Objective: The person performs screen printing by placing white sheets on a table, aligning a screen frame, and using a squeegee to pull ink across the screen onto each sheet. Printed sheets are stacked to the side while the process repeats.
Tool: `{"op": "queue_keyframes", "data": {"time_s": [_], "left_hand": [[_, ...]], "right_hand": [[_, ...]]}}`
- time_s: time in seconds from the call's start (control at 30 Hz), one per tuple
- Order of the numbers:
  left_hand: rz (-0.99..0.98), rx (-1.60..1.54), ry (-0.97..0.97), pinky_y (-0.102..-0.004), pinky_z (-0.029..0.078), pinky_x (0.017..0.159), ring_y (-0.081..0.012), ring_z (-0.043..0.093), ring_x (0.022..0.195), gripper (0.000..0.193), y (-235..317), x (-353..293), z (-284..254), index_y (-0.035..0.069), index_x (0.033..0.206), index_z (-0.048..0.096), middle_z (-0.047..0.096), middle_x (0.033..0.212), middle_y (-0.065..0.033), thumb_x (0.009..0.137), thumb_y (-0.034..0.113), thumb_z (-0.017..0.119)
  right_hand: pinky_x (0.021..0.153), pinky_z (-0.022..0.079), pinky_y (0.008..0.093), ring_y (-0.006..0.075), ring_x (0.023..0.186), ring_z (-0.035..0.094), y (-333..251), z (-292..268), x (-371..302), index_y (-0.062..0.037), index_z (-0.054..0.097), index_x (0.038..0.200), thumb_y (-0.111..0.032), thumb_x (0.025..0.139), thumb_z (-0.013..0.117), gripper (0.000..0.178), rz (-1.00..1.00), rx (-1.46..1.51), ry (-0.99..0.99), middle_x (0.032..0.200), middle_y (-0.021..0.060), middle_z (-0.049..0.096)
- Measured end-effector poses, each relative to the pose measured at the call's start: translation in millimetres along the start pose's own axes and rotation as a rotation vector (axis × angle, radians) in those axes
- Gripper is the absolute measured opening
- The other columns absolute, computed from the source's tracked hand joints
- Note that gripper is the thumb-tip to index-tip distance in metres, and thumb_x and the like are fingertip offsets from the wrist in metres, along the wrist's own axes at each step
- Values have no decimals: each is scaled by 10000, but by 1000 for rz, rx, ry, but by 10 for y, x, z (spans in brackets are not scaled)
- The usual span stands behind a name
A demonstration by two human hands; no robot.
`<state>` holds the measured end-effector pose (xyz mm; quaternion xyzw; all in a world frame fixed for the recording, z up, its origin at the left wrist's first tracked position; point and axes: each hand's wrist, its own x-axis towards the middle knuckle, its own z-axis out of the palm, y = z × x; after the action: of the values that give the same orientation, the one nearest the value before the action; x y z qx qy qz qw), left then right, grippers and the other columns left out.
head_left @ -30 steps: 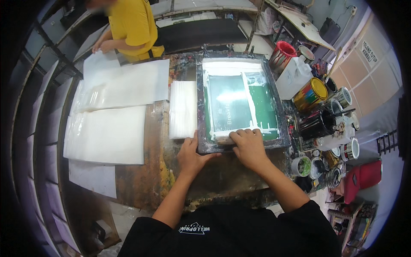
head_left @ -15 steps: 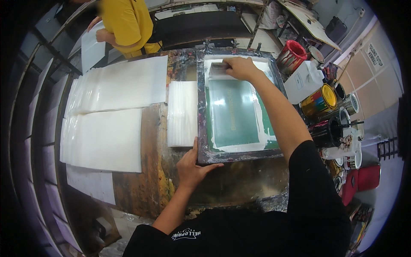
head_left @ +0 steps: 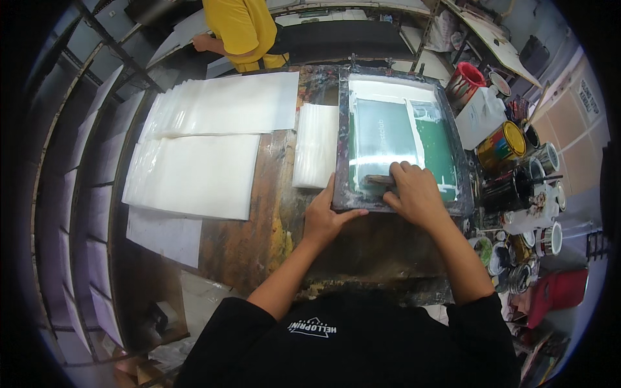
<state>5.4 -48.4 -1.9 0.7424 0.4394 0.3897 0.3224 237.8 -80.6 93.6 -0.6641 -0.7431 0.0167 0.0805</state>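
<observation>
A screen printing frame (head_left: 460,142) with a dark, paint-stained border lies on the worktable. Its mesh (head_left: 388,129) shows green with a paler rectangle and white ink at the edges. My right hand (head_left: 417,194) is closed on a squeegee (head_left: 377,180), which rests on the mesh near the frame's near edge. At the frame's near left corner, my left hand (head_left: 325,216) holds the border, with the thumb along the near side and a finger up the left side. What lies under the screen is hidden.
Left of the frame lie a narrow stack of white sheets (head_left: 315,145) and wider fanned stacks (head_left: 194,174). Paint cans (head_left: 501,143) and a white jug (head_left: 480,116) crowd the right side. Rack shelves (head_left: 97,213) stand at left. A person in yellow (head_left: 240,29) stands beyond the table.
My right hand has drawn the squeegee from the far end of the screen to the near end. The left hand stays at the corner. The person in yellow has turned, and the view has shifted.
</observation>
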Motion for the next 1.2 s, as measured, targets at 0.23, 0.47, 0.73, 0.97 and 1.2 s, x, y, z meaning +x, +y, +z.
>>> {"op": "queue_keyframes", "data": {"time_s": [0.23, 0.47, 0.73, 0.97, 1.2], "left_hand": [[166, -532, 222, -353, 551, 905, -220, 681, 1045, 857, 701, 699, -124, -50, 1550, 462, 694, 1124, -162, 874, 238, 903], [79, 542, 136, -450, 460, 882, -329, 602, 1009, 287, -226, 570, -406, 37, 1051, 667, 618, 1038, -128, 913, 243, 812], [-104, 810, 56, -464, 389, 920, -331, 597, 1060, 268, -241, 448, -261, 97, 1067, 700, 641, 1092, -112, 901, 277, 808], [-91, 865, 41, -476, 369, 938, -300, 600, 1060, 287, -183, 439, -214, 107, 1091, 735, 645, 1110, -97, 938, 347, 769], [-128, 994, 8, -447, 364, 939, -266, 627, 1023, 200, -274, 498, -86, 120, 984, 731, 650, 1052, -61, 948, 316, 721]], "right_hand": [[828, 404, 462, 316, 857, 641, -112, -825, 458, -52, 695, 902, -639, 906, 713, 587, -60, -214, 680, 852, 118, 661], [774, 422, 460, 326, 712, 623, -18, -1385, 974, -39, 680, 722, -684, 956, 632, 687, -62, -125, 741, 726, 132, 624], [749, 512, 479, 364, 702, 664, -24, -1712, 1156, -8, 677, 662, -683, 960, 595, 743, 52, -8, 607, 670, 192, 645], [604, 442, 444, 305, 532, 544, 46, -1557, 1174, 4, 651, 675, -687, 982, 606, 756, -5, 34, 680, 595, 152, 556], [644, 476, 461, 370, 624, 587, 89, -1512, 1167, 25, 649, 677, -682, 979, 608, 770, -79, -2, 693, 640, 185, 597]]}}
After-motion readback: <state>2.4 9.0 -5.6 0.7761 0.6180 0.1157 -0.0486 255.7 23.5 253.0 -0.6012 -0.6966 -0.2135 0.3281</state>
